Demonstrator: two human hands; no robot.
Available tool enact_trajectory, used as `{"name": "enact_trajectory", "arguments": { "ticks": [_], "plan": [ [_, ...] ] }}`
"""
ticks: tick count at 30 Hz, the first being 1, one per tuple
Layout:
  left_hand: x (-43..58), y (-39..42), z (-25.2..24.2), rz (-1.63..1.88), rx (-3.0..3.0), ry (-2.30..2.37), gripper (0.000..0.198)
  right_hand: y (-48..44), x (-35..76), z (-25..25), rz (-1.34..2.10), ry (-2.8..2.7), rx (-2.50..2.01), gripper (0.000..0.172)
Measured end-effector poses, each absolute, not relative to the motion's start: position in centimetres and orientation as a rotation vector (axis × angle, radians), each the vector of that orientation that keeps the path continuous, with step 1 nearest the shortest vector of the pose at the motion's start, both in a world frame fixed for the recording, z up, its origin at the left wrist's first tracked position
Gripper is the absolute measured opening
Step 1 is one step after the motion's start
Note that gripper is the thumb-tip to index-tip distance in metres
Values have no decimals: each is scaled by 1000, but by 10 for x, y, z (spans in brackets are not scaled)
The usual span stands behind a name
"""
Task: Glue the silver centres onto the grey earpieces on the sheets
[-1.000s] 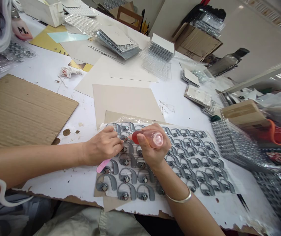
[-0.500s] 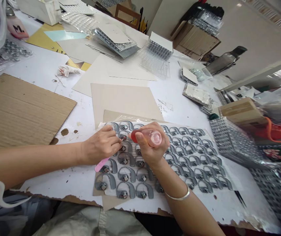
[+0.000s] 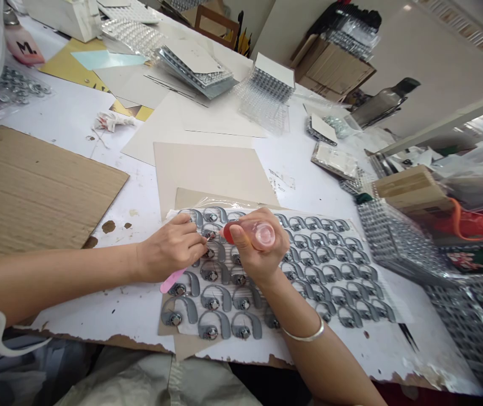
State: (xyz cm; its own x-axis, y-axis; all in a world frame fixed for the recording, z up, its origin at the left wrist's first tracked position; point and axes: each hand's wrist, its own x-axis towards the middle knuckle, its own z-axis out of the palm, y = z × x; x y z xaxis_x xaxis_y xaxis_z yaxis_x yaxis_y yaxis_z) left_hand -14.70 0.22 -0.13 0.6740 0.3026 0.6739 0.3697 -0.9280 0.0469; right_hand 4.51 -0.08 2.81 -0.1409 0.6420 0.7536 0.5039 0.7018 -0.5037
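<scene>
While our left hand (image 3: 169, 248) clamped a pink-handled tool (image 3: 171, 281) | our right hand (image 3: 258, 254) clamped a red-tipped squeeze bottle (image 3: 252, 234) | both lay over grey hook-shaped pieces (image 3: 321, 265), near side

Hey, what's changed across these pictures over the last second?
Very little: the whole view drifted slightly left. Nothing was taken or let go. The left hand still holds the slim pink stick among the grey hook-shaped pieces, and the right hand still grips the clear, red-tipped squeeze bottle.
</scene>
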Motion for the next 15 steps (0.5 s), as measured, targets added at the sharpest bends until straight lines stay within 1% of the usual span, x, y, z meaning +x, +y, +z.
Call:
{"name": "enact_trajectory", "arguments": {
  "ticks": [5, 10, 13, 15],
  "plan": [
    [-146, 3, -3, -1083, -2794, -577, 18, -1, 45, 27, 146, -1795, -882, 16],
    [-146, 4, -5, -1118, -2814, -576, 16, 0, 49, 33, 220, -1683, -954, 13],
    [-147, 4, -7, -1156, -2833, -568, 15, 6, 60, 47, 399, -1413, -1059, 26],
    [-148, 4, -9, -1175, -2835, -566, 16, 10, 69, 60, 522, -1240, -1097, 32]
  ]
}}
